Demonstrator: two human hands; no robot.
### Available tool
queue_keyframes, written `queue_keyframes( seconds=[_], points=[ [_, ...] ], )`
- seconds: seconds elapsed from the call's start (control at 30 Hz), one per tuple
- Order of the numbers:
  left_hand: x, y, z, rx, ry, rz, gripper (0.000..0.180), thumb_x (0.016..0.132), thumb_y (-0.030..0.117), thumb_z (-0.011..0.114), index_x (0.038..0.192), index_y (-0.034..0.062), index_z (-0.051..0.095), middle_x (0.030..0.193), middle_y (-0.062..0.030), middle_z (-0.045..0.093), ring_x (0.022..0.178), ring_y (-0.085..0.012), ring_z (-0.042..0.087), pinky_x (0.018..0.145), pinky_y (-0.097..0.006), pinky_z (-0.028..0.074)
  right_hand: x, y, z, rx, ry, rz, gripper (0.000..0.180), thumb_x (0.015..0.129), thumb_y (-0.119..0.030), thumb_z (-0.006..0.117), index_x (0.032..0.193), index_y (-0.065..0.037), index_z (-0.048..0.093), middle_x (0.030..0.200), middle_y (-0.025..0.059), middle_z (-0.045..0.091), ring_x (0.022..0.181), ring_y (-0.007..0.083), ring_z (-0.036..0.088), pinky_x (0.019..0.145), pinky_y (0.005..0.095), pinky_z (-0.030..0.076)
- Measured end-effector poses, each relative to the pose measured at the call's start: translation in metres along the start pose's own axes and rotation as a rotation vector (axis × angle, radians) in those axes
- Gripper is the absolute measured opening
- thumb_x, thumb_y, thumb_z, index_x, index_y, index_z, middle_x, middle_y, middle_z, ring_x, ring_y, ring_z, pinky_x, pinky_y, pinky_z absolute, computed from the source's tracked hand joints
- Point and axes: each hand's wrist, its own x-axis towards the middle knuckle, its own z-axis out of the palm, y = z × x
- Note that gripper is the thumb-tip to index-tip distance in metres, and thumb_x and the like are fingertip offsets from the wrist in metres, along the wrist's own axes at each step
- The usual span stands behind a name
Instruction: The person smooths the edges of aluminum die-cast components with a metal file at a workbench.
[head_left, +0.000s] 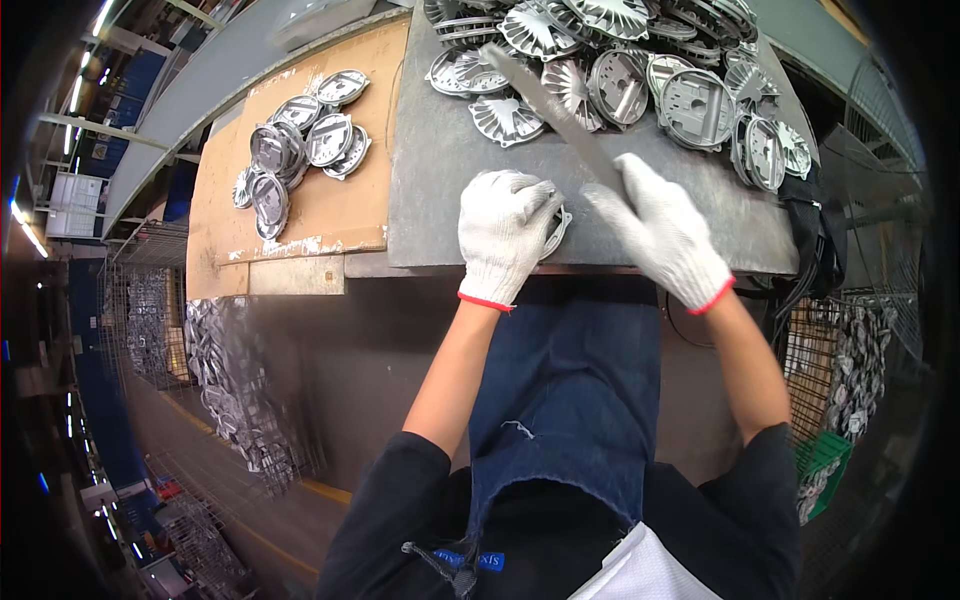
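Note:
Both my hands wear white knitted gloves with red cuffs. My left hand (505,228) is closed over a small round metal casting (558,235) at the near edge of the grey worktop (440,190). Most of that casting is hidden under the glove; only its right rim shows. In my right hand (662,228) is a long flat metal file (555,112), gripped at its near end. Its blade slants up and to the left above the worktop, apart from the held casting.
A heap of silver finned castings (620,85) covers the far part of the worktop. To the left, several similar castings (330,140) lie on a cardboard sheet (350,215). Wire cages (150,310) with metal parts stand at the left; a green crate (825,470) is at lower right.

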Motion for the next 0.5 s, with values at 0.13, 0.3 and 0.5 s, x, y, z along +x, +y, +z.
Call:
queue_keyframes(
  seconds=[0.13,0.3,0.5],
  points=[
    [0.0,-0.007,0.002,0.034,0.045,0.067,0.018,0.082,0.022,0.089,0.096,0.0107,0.088,0.099,-0.0064,0.082,0.101,-0.03,0.076,0.094,-0.042,0.06,-0.022,-0.019,-0.027,-0.038,0.064,-0.08,0.046,0.11,-0.05,0.068,0.118,-0.006,0.058,0.084,0.0242,0.074,0.079,0.0491,0.073,0.07,0.0557,0.055],
    [0.0,-0.003,0.004,0.053,0.021,0.065,0.017,0.082,0.022,0.088,0.094,0.0102,0.087,0.098,-0.0056,0.082,0.1,-0.0301,0.076,0.094,-0.043,0.059,-0.051,0.017,0.0,-0.392,-0.179,-0.059,0.043,0.11,-0.046,0.069,0.121,-0.006,0.057,0.082,0.0232,0.074,0.077,0.0471,0.075,0.067,0.0548,0.058],
    [-0.001,-0.007,0.005,-0.011,0.044,0.042,0.014,0.083,0.022,0.087,0.092,0.0114,0.087,0.098,-0.0056,0.081,0.101,-0.0302,0.075,0.093,-0.043,0.059,-0.055,-0.003,-0.005,-0.09,0.028,-0.003,0.04,0.111,-0.043,0.069,0.122,-0.006,0.057,0.078,0.0215,0.072,0.074,0.0465,0.075,0.066,0.0545,0.056]
  ],
)
